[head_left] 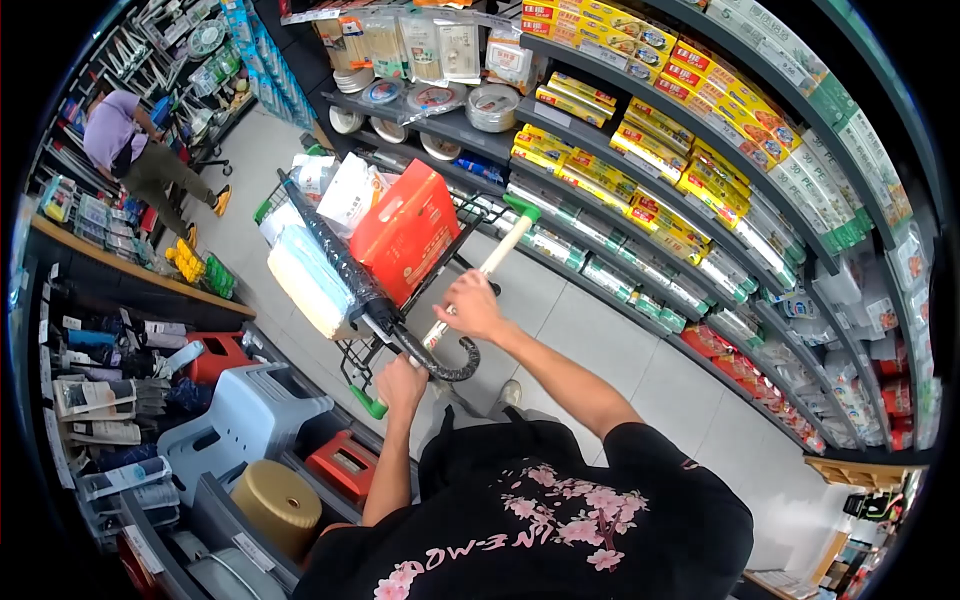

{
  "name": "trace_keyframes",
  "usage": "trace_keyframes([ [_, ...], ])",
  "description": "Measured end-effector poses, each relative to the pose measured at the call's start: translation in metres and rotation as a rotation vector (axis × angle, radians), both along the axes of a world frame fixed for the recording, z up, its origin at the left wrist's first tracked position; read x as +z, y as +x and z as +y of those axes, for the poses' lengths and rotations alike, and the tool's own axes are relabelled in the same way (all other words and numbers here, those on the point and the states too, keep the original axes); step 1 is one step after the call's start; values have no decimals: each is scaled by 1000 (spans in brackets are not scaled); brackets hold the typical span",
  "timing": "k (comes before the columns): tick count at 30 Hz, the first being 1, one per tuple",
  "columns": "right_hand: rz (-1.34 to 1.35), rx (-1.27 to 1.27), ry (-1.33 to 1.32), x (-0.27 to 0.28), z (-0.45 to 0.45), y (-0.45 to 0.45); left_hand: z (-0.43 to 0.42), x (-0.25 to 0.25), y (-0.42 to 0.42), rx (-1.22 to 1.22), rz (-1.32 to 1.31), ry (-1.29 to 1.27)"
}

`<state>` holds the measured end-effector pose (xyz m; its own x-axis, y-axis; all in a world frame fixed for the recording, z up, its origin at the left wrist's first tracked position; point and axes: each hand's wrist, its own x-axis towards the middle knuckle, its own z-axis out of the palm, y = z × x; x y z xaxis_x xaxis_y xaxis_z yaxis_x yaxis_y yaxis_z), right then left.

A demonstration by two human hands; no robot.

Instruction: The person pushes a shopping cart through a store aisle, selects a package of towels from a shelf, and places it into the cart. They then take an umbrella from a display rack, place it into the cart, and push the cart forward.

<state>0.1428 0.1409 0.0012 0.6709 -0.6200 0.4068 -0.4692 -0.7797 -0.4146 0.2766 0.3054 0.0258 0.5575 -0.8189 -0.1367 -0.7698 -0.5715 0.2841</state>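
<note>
A shopping cart's white handle bar [508, 246] with green ends runs across in front of me. My right hand [469, 306] is wrapped round its middle. Lower left, my left hand [401, 382] is closed at the handle's other end, close to the hooked end of a black umbrella [330, 243]. The umbrella lies slantwise over the cart, its curved handle between my hands. Inside the cart are a red box [406, 232], a white package [352, 194] and a pale blue and cream pack [312, 280].
Shelves of yellow boxes [655, 126] curve along the right. At left stand a light blue stool [240, 410], a gold stool [277, 500] and packaged umbrellas [97, 398]. A person in a purple top [112, 130] bends at the upper left. Grey floor tiles [600, 330] lie beside the cart.
</note>
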Motion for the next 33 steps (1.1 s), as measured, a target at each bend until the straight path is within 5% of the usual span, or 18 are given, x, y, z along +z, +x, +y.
trace_keyframes([
  [27, -22, -148, 39, -2, 52, -26, 50, 2, 1, -111, 70, 130],
  [33, 288, -232, 239, 3, 68, -22, 73, 5, 17, -267, 255, 209],
])
